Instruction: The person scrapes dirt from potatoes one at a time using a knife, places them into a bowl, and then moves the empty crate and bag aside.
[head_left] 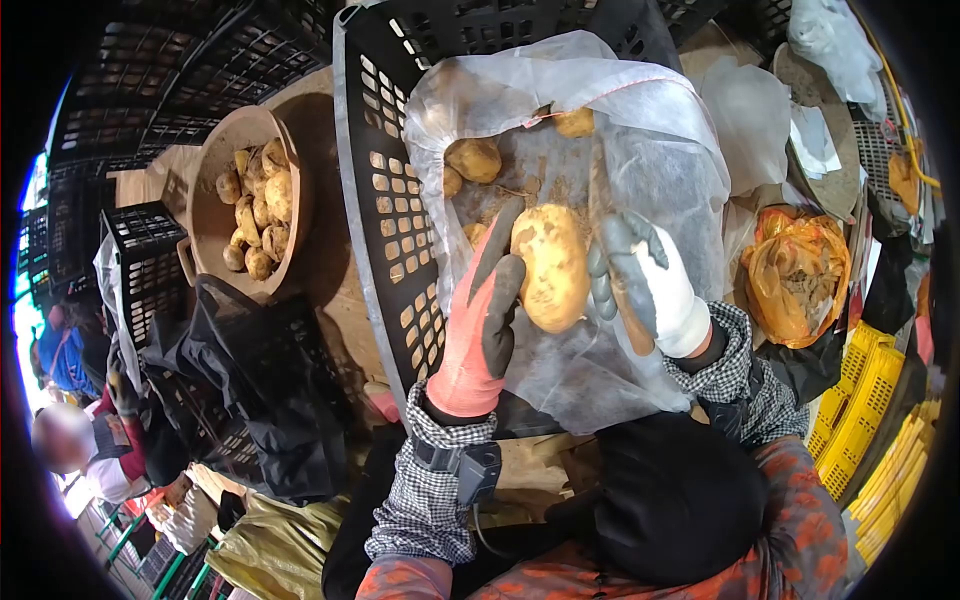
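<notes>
My left hand (480, 315), in a pink glove with dark grey coating, grips a large yellow potato (551, 268) along its left side. The potato is above the black crate, with brown soil marks on its skin. My right hand (650, 285), in a white and grey glove, is closed around a long narrow brown tool (634, 328); its exact kind I cannot make out. Its grey fingertips are close by the potato's right side. Below both hands, the crate (372, 215) has a translucent white liner (665, 160) and holds several potatoes (474, 160) and loose soil.
A brown tub (215, 180) of smaller potatoes stands left of the crate. Black crates (150, 245) stack at the left. An orange bag (797, 280) of debris and yellow crates (857, 400) lie at the right. Another person (105, 445) is at lower left.
</notes>
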